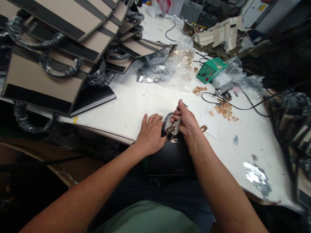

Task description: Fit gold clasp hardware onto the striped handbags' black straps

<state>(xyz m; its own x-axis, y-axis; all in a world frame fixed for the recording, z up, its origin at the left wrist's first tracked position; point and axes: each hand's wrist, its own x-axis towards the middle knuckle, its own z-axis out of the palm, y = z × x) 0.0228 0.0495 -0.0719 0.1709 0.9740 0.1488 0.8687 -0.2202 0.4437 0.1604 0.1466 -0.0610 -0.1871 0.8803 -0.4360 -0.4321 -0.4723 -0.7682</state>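
Observation:
A black handbag [170, 160] rests at the table's front edge, against my lap. It has a small gold lock plate [174, 140], a strap end with a slotted gold plate [170, 129], and a dark looped handle [167, 119]. My left hand [151, 133] lies over the bag's left side, fingers stretched out and thumb near the strap. Above the lock, my right hand [186, 120] is closed with the thumb raised; a small metallic end shows by the thumb, but its kind is hidden. Beside the right wrist juts another gold strap plate [203, 128].
Beige-and-black bags [43, 87] are stacked at left, beside a black book-like panel [94, 98]. Behind are plastic bags of metal parts [167, 66] and a green control box [211, 70] with cables. Loose gold fittings [225, 110] and silver plates [257, 178] lie at right.

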